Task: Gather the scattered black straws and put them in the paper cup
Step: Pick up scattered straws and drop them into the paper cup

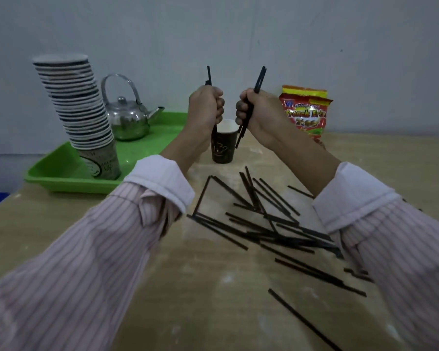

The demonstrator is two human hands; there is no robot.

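Both hands hover over the paper cup (pixel 222 145). The left hand (pixel 206 110) is fisted around upright straws whose lower ends dip at the rim; the right hand (pixel 251 111) grips a tilted bunch just right of the rim, tips outside. The cup otherwise looks empty. Most black straws (pixel 264 221) lie crisscrossed on the bench (pixel 200 287), nearer the right arm

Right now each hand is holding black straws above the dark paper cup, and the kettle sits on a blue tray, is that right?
Not quite. The head view shows the kettle on a green tray, not a blue one. The rest holds: the left hand and right hand each grip black straws above the dark paper cup.
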